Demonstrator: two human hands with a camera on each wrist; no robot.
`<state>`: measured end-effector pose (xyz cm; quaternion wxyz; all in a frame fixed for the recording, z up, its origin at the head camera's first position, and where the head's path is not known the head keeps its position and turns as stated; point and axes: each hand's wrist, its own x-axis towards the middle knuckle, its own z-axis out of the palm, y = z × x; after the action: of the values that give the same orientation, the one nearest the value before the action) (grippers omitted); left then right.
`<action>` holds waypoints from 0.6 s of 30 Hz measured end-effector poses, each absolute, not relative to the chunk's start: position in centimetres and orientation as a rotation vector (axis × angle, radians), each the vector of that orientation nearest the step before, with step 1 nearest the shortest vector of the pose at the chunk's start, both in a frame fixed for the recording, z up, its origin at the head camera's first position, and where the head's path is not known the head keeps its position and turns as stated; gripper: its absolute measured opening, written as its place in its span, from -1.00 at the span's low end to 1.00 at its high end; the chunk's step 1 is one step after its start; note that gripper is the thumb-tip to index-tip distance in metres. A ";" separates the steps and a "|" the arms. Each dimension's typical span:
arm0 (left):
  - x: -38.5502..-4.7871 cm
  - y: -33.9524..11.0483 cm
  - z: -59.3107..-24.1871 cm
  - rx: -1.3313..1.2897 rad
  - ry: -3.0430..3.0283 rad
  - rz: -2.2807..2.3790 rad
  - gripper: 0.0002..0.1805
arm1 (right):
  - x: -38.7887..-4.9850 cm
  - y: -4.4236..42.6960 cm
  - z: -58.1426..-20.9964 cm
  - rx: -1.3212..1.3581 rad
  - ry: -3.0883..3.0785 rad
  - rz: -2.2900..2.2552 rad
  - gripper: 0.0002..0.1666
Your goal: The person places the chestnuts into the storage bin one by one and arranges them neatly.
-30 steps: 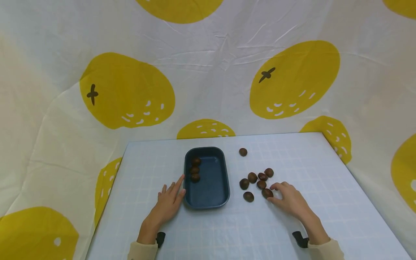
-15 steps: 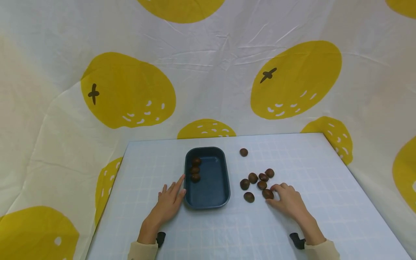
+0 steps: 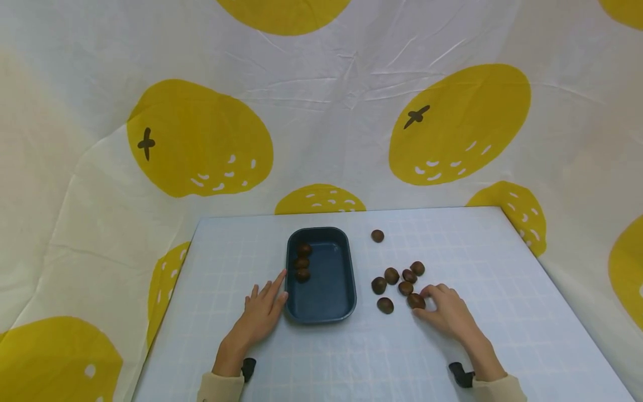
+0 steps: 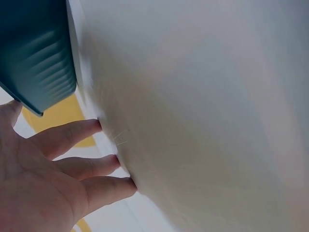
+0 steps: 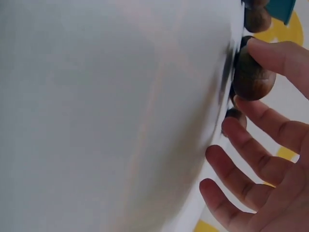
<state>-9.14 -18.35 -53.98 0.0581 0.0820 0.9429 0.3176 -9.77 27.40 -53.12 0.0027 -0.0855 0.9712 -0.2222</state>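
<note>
My right hand (image 3: 447,314) pinches a brown chestnut (image 3: 416,301) between thumb and index finger at the near right end of a loose cluster. In the right wrist view, the thumb lies on one side of this chestnut (image 5: 253,77) and the index fingertip on the other; the remaining fingers are spread. My left hand (image 3: 261,315) rests on the table with fingers extended, its index finger and thumb at the left side of a dark blue tray (image 3: 324,304). Inside the tray, a row of chestnuts (image 3: 302,262) lies along the left wall.
Several chestnuts (image 3: 392,276) lie on the white table (image 3: 331,363) between the tray and my right hand. A lone chestnut (image 3: 378,236) sits farther back. Behind the table hangs a white cloth (image 3: 326,134) with yellow fruit prints.
My right hand has shifted slightly around the same chestnut, which stays in the cluster. The left hand keeps its place by the tray. The whole view has drifted a little.
</note>
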 end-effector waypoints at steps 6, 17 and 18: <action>-9.1 -18.4 -54.0 0.246 2.855 0.962 -0.36 | -9.7 27.4 -52.4 -0.251 3.002 -0.759 -0.52; -9.1 -18.3 -53.9 0.243 2.846 0.970 -0.35 | -10.1 26.5 -50.7 -0.330 3.004 -0.840 -0.60; -9.1 -18.3 -53.8 0.242 2.846 0.971 -0.35 | -10.2 26.4 -50.5 -0.346 3.000 -0.855 -0.59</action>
<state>-9.06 -18.31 -53.84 0.0623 0.0800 0.9416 0.3212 -10.16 26.36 -50.54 0.0014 -0.1103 0.9558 -0.2725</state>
